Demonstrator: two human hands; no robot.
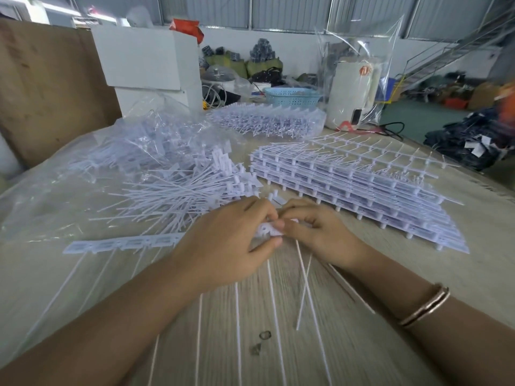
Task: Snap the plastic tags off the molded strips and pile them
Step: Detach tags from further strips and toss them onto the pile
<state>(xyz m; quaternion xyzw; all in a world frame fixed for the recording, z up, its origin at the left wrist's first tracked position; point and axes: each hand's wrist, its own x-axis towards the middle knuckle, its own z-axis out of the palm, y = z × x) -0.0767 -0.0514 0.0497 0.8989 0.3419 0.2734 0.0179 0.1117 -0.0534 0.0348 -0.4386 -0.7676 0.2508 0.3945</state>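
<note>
tag pile (172,176) left of strip stack (362,188)

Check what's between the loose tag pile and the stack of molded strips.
Head view: only a narrow stretch of bare wooden table separates the pile of snapped tags from the stack of molded strips; nearer the hands, a few loose tags sit in the gap.

Tags (172,188): white matt plastic. Table (348,344): pale woodgrain, matt. Bag (69,168): clear glossy film. Bangle (426,306): shiny metal.

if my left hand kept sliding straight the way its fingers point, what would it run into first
Your right hand. The left hand points right, fingertips nearly touching it over the strip both pinch. Beyond, probably the stack of strips, though depth is unclear.
</note>
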